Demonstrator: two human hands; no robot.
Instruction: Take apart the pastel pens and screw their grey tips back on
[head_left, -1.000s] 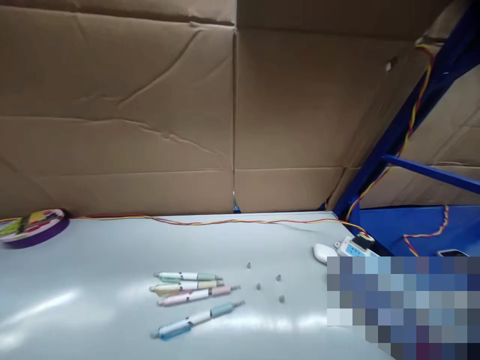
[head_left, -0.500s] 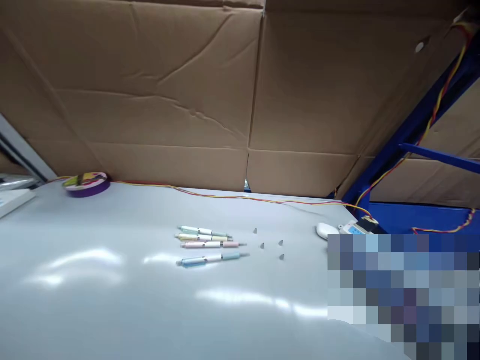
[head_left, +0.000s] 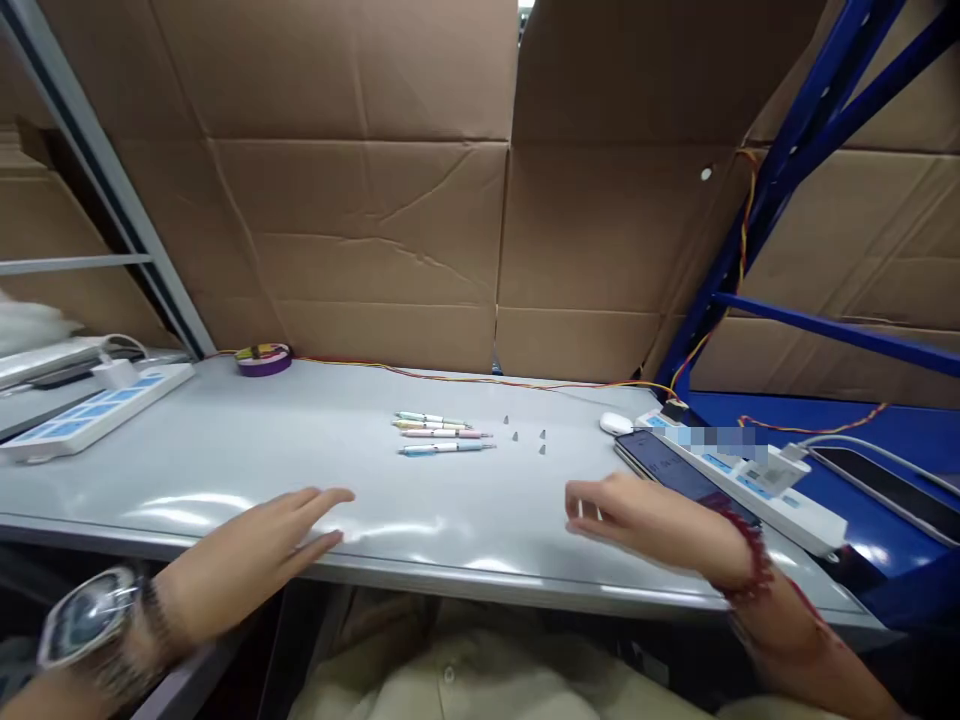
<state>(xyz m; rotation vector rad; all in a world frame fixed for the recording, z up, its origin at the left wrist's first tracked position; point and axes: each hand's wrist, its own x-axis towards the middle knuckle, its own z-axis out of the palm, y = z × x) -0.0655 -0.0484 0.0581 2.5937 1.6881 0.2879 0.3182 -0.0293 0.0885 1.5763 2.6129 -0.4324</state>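
Observation:
Both my hands hover over the near edge of a grey table (head_left: pixel 225 440). My left hand (head_left: pixel 255 550), with a wristwatch on the wrist, has its fingers stretched out flat and holds nothing. My right hand (head_left: pixel 652 520), with a red bead bracelet, also has its fingers extended toward the middle and is empty. Farther back lie several pastel pens (head_left: pixel 439 434) side by side, with several small grey tips (head_left: pixel 525 436) scattered to their right. Neither hand touches them.
A power strip (head_left: pixel 90 415) sits at the left, another power strip (head_left: pixel 742 475) at the right beside a dark phone (head_left: pixel 667 465) and a white mouse-like object (head_left: pixel 616 424). A purple tape roll (head_left: pixel 262 358) and a red-yellow wire (head_left: pixel 465 378) lie along the cardboard back wall. A blue rack stands right.
The view has pulled back and tilted down, so the pens look smaller and farther off. Both my hands have come into view at the table's near edge.

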